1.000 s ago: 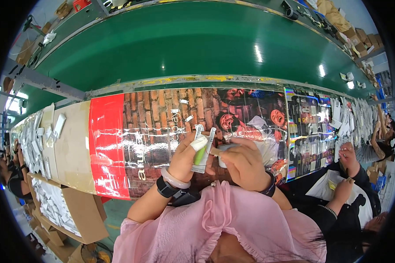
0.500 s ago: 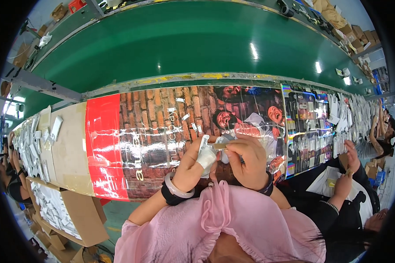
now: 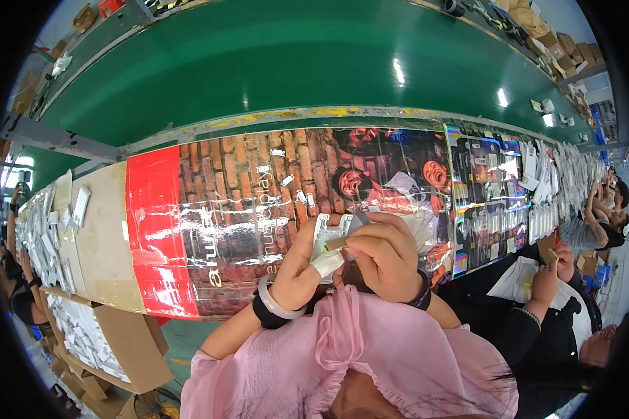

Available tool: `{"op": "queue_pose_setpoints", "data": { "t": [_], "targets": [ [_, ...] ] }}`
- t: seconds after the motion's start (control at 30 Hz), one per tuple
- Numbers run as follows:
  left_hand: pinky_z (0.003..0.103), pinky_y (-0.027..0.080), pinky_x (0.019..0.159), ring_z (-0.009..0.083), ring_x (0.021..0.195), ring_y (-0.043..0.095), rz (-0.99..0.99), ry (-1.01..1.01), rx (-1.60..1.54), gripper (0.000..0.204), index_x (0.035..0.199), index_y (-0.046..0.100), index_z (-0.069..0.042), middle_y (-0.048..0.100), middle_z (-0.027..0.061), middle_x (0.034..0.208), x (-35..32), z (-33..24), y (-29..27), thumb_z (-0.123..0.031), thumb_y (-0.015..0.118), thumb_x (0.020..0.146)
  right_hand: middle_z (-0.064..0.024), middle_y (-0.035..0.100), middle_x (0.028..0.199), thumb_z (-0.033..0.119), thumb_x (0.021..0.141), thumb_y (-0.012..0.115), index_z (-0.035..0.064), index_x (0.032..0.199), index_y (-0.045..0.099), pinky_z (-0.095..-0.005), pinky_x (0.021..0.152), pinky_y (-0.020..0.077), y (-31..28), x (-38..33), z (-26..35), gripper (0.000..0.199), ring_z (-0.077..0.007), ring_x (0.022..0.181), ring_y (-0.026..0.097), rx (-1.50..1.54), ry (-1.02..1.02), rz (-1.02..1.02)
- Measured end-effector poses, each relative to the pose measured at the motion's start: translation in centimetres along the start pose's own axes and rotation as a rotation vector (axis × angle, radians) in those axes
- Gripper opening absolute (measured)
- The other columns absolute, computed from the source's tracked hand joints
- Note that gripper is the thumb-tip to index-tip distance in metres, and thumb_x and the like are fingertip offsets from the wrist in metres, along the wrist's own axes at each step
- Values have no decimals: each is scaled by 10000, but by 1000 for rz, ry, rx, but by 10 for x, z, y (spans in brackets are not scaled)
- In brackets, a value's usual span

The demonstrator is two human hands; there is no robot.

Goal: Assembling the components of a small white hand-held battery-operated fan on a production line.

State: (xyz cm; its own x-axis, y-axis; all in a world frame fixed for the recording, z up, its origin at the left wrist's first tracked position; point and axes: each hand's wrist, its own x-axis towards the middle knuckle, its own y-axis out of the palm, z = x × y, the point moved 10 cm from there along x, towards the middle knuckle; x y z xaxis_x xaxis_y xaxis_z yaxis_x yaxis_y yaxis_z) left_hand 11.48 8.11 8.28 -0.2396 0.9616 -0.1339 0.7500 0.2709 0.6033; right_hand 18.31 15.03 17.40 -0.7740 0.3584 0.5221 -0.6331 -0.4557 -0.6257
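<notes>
My left hand (image 3: pixel 295 271), with a white covering on its thumb, grips a white plastic piece (image 3: pixel 323 229) that has notched upper corners. Pinched in my right hand (image 3: pixel 388 255) is a small flat tan strip (image 3: pixel 336 244), its end pressed against the inner part of the white piece. Something grey (image 3: pixel 357 222) shows behind the fingers; its kind is unclear. Both hands are close together over the near edge of the picture-covered table (image 3: pixel 244 230). Beyond them lie several small white pieces (image 3: pixel 287 181), apart from my hands.
To the left, white parts (image 3: pixel 45 237) are heaped on the cardboard-covered end, above an open carton (image 3: pixel 129 342) full of white pieces. On the right, white parts (image 3: pixel 548 174) line the table, and a co-worker's hands (image 3: pixel 555 269) are busy. A green surface (image 3: pixel 258 70) runs behind.
My right hand has shifted slightly left and down, and the tan strip now tilts against the white piece. More of the notched top shows. The whole view has moved a little.
</notes>
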Motion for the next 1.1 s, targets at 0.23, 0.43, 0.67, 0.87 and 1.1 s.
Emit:
{"op": "queue_pose_setpoints", "data": {
  "t": [0.23,0.43,0.67,0.87,1.1],
  "targets": [
    [229,485,623,87,746,553,5,-14,47,472,1388,347,-52,545,51,1026,-3,0,-1,-72,500,942,-77,644,904,37,754,742,71,935,656,-428,845,516,2,1,0,204,-298,843,618,1,-13,16],
    [282,518,627,167,670,608,-51,-31,111,517,1387,329,-15,592,99,902,-3,0,-3,-152,540,935,-44,642,904,49,747,726,84,968,648,-424,871,499,1,1,0,237,-218,756,629,-18,-34,0],
    [237,486,663,88,858,552,-38,1,145,488,1376,367,-24,539,74,1143,-5,0,-4,-52,536,920,-37,631,904,53,734,720,87,961,646,-425,876,493,3,1,2,241,-214,783,620,-48,-40,3],
    [274,461,835,129,967,551,-11,-5,163,500,1395,381,-5,539,76,1183,-7,-1,-10,-92,539,929,-37,626,890,56,717,716,81,946,641,-431,881,490,6,0,4,242,-212,794,618,-99,-50,9],
    [327,420,988,227,1152,559,-75,95,184,504,1405,398,19,551,134,1272,-5,-11,-5,-160,545,957,-48,622,881,25,693,732,67,932,644,-454,899,489,7,3,6,258,-222,795,617,-92,-37,3]
  ]
}}
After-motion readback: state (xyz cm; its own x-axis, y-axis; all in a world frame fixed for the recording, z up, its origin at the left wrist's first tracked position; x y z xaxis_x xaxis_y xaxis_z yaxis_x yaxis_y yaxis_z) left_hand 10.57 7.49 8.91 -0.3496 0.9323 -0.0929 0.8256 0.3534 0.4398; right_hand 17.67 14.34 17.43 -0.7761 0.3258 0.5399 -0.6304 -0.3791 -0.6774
